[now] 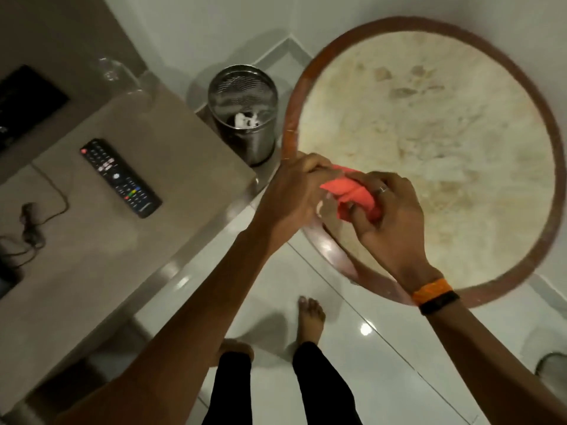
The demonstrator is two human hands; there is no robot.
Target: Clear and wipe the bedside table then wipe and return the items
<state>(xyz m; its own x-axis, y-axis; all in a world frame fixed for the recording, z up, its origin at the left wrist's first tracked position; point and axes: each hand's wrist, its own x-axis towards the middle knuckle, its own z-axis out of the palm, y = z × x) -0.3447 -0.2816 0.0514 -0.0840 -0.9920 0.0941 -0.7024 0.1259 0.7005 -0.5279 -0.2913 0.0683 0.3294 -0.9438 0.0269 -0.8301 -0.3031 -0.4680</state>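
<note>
While both hands bunch the red cloth (352, 194) at frame centre over the round tabletop (429, 142) rim, left hand (294, 191) & right hand (389, 216) are curled shut on it. Risk: loose fold slips during wipe; remote (120, 177) left on grey tabletop, centre-left.

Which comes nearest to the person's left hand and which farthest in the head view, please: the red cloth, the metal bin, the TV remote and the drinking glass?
From the left hand:
1. Red cloth, held in both hands, just to its right.
2. Metal bin, on the floor beyond the hand.
3. TV remote, out to the left on the beige counter.
4. Drinking glass, at the counter's far end.
</note>
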